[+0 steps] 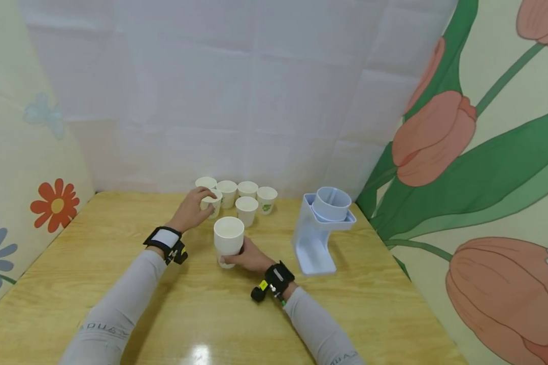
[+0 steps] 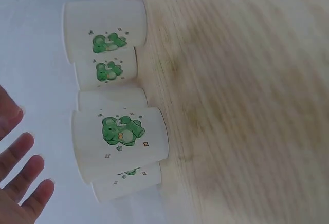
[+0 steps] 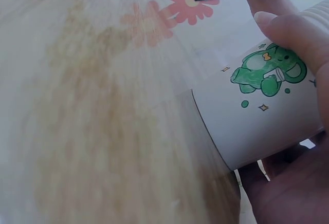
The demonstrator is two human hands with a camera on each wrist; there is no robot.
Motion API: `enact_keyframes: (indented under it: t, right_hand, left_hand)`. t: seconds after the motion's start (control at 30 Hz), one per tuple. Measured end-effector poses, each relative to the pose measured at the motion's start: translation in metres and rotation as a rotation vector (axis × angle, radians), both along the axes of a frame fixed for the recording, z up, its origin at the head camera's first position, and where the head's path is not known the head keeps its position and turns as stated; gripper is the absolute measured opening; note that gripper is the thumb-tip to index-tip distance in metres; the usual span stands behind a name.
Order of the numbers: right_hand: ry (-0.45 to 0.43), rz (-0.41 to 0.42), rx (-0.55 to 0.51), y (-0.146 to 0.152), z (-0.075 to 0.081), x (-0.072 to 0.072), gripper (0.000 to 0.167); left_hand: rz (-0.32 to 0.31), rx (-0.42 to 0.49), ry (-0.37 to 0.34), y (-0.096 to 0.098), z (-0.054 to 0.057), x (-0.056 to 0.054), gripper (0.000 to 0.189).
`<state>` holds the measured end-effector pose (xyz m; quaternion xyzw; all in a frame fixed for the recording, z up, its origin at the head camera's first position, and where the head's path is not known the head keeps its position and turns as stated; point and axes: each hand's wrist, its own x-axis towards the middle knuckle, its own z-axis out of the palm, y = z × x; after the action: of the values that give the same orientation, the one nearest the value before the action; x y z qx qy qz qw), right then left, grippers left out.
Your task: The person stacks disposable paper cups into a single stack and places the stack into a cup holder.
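My right hand (image 1: 251,257) grips a stack of white paper cups (image 1: 229,235) low on its side, over the middle of the table. The right wrist view shows a green bear print on the stack (image 3: 272,111), with several rims layered at its mouth end. My left hand (image 1: 193,209) reaches over a front-left paper cup (image 1: 213,207), its fingers spread near the rim. In the left wrist view the fingers (image 2: 20,167) stand apart from the bear-printed cups (image 2: 121,142). Close by, another single cup (image 1: 246,210) stands upright.
Several more paper cups (image 1: 227,194) stand in a back row near the white cloth backdrop (image 1: 251,101). To the right is a pale blue stand (image 1: 312,248) with a round holder (image 1: 332,204) on top. Flower-printed panels flank the wooden table (image 1: 201,309).
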<state>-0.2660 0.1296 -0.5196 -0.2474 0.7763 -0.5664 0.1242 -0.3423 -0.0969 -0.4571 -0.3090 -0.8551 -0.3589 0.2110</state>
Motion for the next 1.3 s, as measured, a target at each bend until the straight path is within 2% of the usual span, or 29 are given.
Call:
enact_keyframes:
  t: [0.13, 0.27, 0.4, 0.53, 0.7, 0.83, 1.07, 1.13, 1.3]
  right_hand:
    - [-0.004, 0.005, -0.005, 0.000, 0.000, 0.002, 0.068]
    - [-0.001, 0.012, -0.008, 0.000, 0.000, 0.002, 0.068]
    - [0.004, 0.018, -0.015, -0.003, 0.000, 0.002, 0.067]
    - [0.004, 0.020, -0.013, -0.003, -0.001, 0.002, 0.067]
    - [0.005, 0.006, 0.007, -0.002, 0.001, 0.002, 0.068]
    - [0.014, -0.001, 0.010, -0.002, 0.002, 0.003, 0.069]
    - [0.025, 0.003, 0.009, -0.002, 0.000, 0.004, 0.068]
    - [0.021, 0.001, 0.011, -0.002, 0.000, 0.004, 0.069]
    - [0.016, 0.003, 0.011, 0.000, 0.002, 0.004, 0.069]
  left_hand:
    - [0.053, -0.106, -0.001, 0.004, 0.002, -0.011, 0.027]
    - [0.112, -0.177, -0.070, 0.010, 0.004, -0.019, 0.037]
    - [0.168, -0.240, -0.115, 0.013, 0.002, -0.026, 0.044]
    - [0.183, -0.262, -0.099, 0.014, -0.005, -0.035, 0.052]
    - [0.163, -0.284, -0.088, 0.014, -0.012, -0.045, 0.059]
    - [0.166, -0.336, -0.077, 0.015, -0.013, -0.045, 0.056]
    - [0.150, -0.366, -0.065, 0.016, -0.012, -0.036, 0.051]
    - [0.151, -0.362, -0.057, 0.016, -0.012, -0.035, 0.050]
    - [0.157, -0.311, -0.088, 0.019, -0.012, -0.029, 0.047]
